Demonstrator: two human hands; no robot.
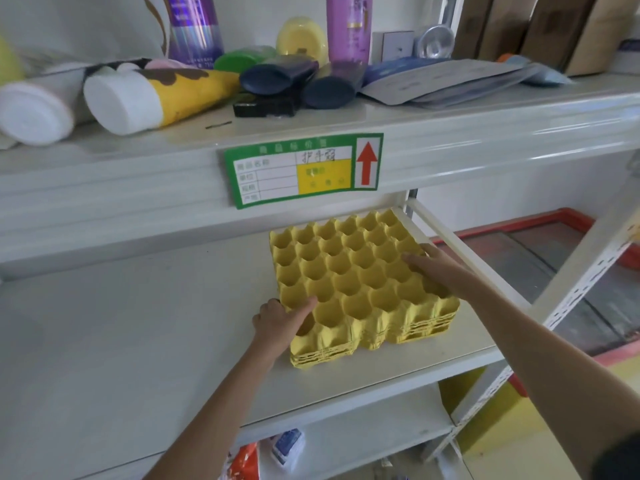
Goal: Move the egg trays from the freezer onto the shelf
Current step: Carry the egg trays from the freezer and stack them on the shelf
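A stack of several yellow egg trays (356, 282) rests on the white middle shelf (138, 341), near its right end. My left hand (280, 320) grips the stack's near left corner, thumb over the top tray's rim and fingers down the side. My right hand (436, 268) lies flat on the top tray's right side, fingers spread over the cups. The freezer (554, 251), with a red rim and a glass lid, stands to the right behind the shelf frame.
The upper shelf (450, 109) holds tubes, purple bottles, dark caps and flat packets, with a green price label (304, 168) on its front edge. A slotted white upright (568, 299) crosses at the right. Packets (277, 448) lie on the shelf below.
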